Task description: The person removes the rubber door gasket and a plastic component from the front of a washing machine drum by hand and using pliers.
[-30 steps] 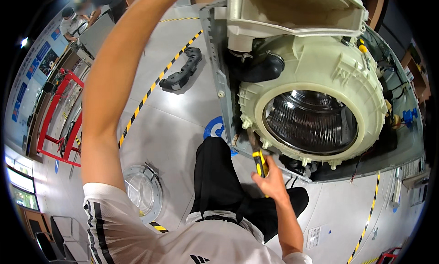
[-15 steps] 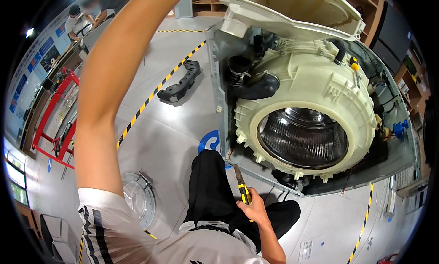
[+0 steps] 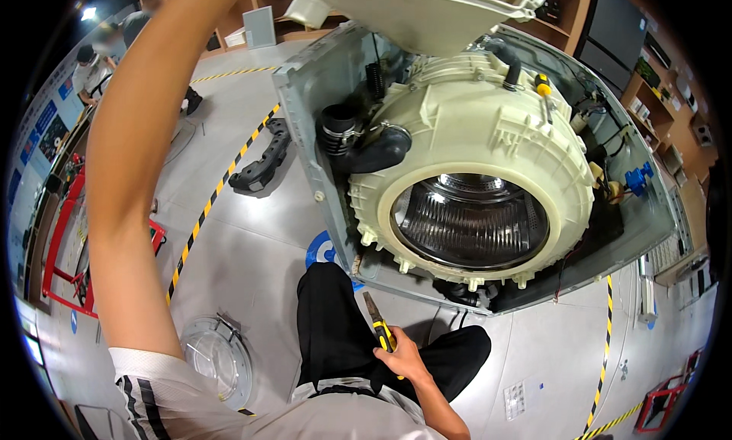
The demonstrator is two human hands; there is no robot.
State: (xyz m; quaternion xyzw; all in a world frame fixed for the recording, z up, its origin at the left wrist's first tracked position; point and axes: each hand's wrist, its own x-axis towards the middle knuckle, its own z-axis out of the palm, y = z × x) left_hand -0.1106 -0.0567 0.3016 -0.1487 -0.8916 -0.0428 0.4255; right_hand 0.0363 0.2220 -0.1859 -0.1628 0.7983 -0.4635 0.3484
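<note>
My right hand (image 3: 401,356) is closed around pliers (image 3: 378,324) with yellow-and-black handles, their jaws pointing up and away over my lap. My left arm (image 3: 126,165) is raised across the left side, and its hand lies beyond the top edge. In front of me stands an opened washing machine, its grey metal cabinet (image 3: 305,135) around a cream plastic tub (image 3: 457,127). The steel drum (image 3: 473,223) shows through the round opening. Above the tub is a cream plastic housing (image 3: 419,17), cut off by the top edge; what supports it is hidden. A black rubber hose (image 3: 377,152) with metal clamps sits at the tub's left.
A yellow-handled screwdriver (image 3: 543,88) stands against the tub's upper right. On the floor lie a round door with a clear bowl (image 3: 217,360) and a dark curved block (image 3: 263,162). Black-and-yellow tape (image 3: 202,223) crosses the floor. Another person (image 3: 91,74) is at the far left.
My view has shifted, so the machine sits farther left. The cream housing has tilted and now overlaps the tub's top. My right hand keeps its grip on the pliers.
</note>
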